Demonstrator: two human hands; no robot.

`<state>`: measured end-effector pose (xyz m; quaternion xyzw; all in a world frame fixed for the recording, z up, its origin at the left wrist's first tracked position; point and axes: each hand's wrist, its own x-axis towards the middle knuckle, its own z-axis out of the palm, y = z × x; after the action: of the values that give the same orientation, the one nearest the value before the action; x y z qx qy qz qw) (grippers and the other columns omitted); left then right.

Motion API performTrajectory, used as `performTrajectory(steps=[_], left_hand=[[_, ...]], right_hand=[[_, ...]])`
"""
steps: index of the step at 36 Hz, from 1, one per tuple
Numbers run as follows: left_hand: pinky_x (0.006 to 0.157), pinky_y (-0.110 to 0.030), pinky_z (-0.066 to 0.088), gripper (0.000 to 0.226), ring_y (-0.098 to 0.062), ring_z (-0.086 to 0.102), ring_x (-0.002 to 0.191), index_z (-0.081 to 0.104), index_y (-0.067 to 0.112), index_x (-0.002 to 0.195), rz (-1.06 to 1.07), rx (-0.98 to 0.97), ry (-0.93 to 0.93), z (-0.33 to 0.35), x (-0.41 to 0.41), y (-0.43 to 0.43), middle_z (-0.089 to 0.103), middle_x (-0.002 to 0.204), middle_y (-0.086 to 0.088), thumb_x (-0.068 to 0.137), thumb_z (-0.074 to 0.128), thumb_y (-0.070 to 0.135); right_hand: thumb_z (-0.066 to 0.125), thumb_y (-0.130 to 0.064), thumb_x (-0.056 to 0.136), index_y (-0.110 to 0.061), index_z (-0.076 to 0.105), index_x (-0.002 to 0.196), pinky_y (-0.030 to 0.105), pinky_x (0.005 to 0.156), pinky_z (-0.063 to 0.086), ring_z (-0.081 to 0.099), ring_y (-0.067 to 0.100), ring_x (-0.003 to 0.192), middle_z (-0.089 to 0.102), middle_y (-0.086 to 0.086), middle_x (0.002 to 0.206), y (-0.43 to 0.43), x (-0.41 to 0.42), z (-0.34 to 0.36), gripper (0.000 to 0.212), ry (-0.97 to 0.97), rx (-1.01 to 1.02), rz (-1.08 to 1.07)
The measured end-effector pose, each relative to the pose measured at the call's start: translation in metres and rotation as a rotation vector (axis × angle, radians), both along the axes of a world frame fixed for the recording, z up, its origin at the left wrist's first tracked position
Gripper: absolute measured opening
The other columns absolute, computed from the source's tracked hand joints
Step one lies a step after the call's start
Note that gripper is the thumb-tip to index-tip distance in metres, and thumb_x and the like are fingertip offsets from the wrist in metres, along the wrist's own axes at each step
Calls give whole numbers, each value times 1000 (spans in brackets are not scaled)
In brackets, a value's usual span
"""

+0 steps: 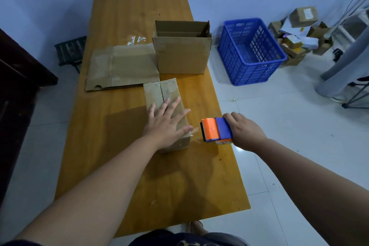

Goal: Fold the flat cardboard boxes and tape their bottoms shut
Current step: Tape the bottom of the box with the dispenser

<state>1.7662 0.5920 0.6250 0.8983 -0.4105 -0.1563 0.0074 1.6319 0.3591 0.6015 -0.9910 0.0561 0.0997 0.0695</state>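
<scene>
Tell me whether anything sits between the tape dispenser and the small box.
Nothing visible blocks it. Only a clear strip of tape spans the gap from the tape dispenser in the right hand to the small box under the left hand.

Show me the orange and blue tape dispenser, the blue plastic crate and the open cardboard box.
Orange and blue tape dispenser point(211, 129): head view, on its orange cover.
Blue plastic crate point(253, 73): head view, on its near wall.
Open cardboard box point(181, 56): head view, on its front face.
</scene>
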Motion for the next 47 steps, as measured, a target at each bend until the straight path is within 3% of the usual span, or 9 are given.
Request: performTrajectory(steps=[8, 11, 14, 18, 25, 35, 39, 44, 47], left_hand=[[113, -54, -13, 65, -18, -21, 143, 6, 48, 147, 9, -3, 21, 2, -1, -1, -20, 157, 8, 86, 1, 69], [113, -53, -13, 62, -17, -22, 143, 7, 47, 147, 27, -4, 36, 2, -2, -2, -21, 157, 8, 88, 0, 65], [113, -54, -12, 59, -18, -21, 143, 7, 46, 147, 22, 1, 20, 2, -1, -2, -21, 157, 7, 91, 4, 64], [113, -54, -13, 59, -18, -21, 143, 9, 46, 147, 20, -1, 33, 0, 0, -2, -21, 157, 8, 91, 7, 65], [112, -54, -12, 59, -18, -18, 144, 10, 46, 146, 20, -19, 17, 0, -1, -1, -19, 157, 7, 91, 5, 65], [112, -55, -9, 59, -20, -13, 145, 14, 47, 145, 23, -35, -10, 2, -2, -1, -13, 158, 6, 90, 6, 66], [113, -55, -8, 58, -20, -13, 145, 13, 47, 145, 26, -30, -18, 2, -3, -1, -12, 159, 6, 90, 6, 65], [114, -56, -6, 55, -21, -13, 145, 13, 48, 145, 25, -33, -29, 0, -1, -1, -12, 159, 6, 92, 9, 63], [114, -55, -6, 56, -21, -12, 145, 14, 48, 144, 13, -39, -33, -2, -1, 0, -12, 159, 6, 91, 8, 64]], right_hand=[[75, -12, 48, -19, 44, 106, 35, 68, 27, 50, 22, 56, 49, 4, 71, 10, 11, 6, 66, -161, -461, 119], [77, -49, 62, -21, 41, 121, 38, 80, 28, 54, 23, 75, 52, 7, 86, 23, 17, 24, 74, 13, -521, 212], [33, -91, 66, -24, 16, 143, 44, 103, 21, 46, 28, 110, 46, 11, 117, 30, 21, 52, 104, 236, -439, 179], [-2, -91, 55, -30, 33, 136, 45, 102, 20, 47, 26, 109, 52, 9, 112, 35, 36, 78, 107, 277, -292, 140], [40, -80, 79, -31, 50, 115, 33, 83, 45, 57, 17, 89, 60, -5, 96, 35, 65, 84, 62, 502, -22, 46], [65, -58, 78, -23, 55, 119, 31, 73, 51, 60, 18, 88, 63, -2, 101, 54, 104, 96, 55, 802, 63, 23], [60, -72, 74, -20, 56, 107, 33, 75, 52, 62, 21, 89, 64, 2, 99, 60, 113, 96, 62, 892, -32, 35], [68, -61, 75, -19, 55, 111, 41, 93, 51, 62, 26, 98, 64, 4, 103, 66, 118, 94, 56, 1066, 56, -39], [68, -57, 78, -18, 54, 110, 37, 90, 51, 61, 26, 100, 63, 6, 106, 66, 116, 97, 52, 1109, 118, -87]])
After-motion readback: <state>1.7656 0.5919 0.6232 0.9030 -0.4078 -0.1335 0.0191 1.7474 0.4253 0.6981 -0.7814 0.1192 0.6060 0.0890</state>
